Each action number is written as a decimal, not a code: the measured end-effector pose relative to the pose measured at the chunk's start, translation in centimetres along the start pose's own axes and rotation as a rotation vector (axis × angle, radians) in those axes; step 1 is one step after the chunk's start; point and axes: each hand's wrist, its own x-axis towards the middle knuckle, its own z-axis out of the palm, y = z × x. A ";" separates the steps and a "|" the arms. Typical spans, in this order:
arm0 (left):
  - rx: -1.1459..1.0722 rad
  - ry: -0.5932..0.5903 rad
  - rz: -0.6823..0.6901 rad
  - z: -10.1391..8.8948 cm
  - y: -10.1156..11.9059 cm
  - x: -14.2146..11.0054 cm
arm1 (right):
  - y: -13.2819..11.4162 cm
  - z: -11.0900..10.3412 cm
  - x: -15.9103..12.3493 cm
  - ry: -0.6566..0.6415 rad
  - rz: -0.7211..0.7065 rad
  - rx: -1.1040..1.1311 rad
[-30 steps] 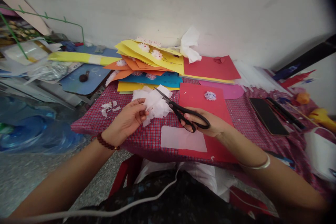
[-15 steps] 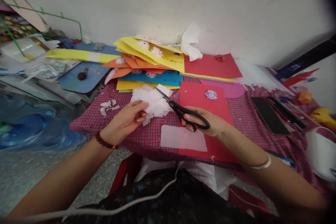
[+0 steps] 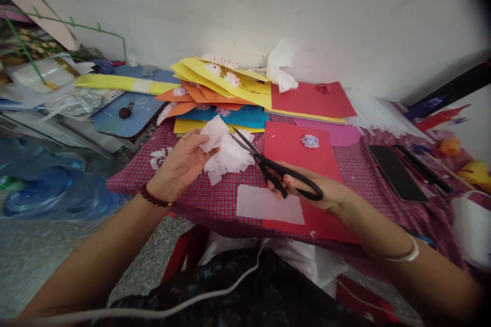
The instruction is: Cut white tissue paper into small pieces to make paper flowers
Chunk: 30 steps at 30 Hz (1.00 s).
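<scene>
My left hand (image 3: 178,164) pinches a piece of white tissue paper (image 3: 214,134) and lifts it off a heap of white tissue pieces (image 3: 230,158) on the red checked tablecloth (image 3: 215,199). My right hand (image 3: 314,191) grips black scissors (image 3: 280,171), fingers through the handles, blades slightly apart and pointing up-left over the heap. A red card sheet (image 3: 295,148) lies under that hand, with a translucent white rectangle (image 3: 270,204) across its near corner and a small white and purple paper flower (image 3: 309,141) on it.
A stack of yellow, orange, blue and red card sheets (image 3: 230,92) lies at the back by the wall, crumpled tissue (image 3: 280,64) on top. A dark phone (image 3: 397,171) and pens (image 3: 422,166) lie at the right. Paper scraps (image 3: 159,156) sit left. A white cable (image 3: 192,299) crosses my lap.
My left hand has lifted one tissue piece up off the heap. My right hand with the scissors has shifted slightly to the right.
</scene>
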 end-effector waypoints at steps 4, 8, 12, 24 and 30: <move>-0.032 -0.043 -0.007 0.3 -0.2 -0.2 | 0.6 0.3 -0.2 -0.067 -0.004 -0.017; -0.030 -0.041 -0.041 0.3 -1.0 -0.3 | 1.1 0.5 0.6 -0.064 -0.019 0.007; -0.008 -0.053 -0.068 0.2 -1.6 -0.3 | 1.1 0.9 1.3 -0.052 -0.025 0.043; 0.017 -0.083 -0.093 1.0 -1.7 -0.3 | 1.4 1.7 2.3 0.056 0.021 0.159; 0.045 -0.072 -0.088 0.9 -1.0 0.3 | 1.9 0.8 2.4 -0.071 -0.041 0.135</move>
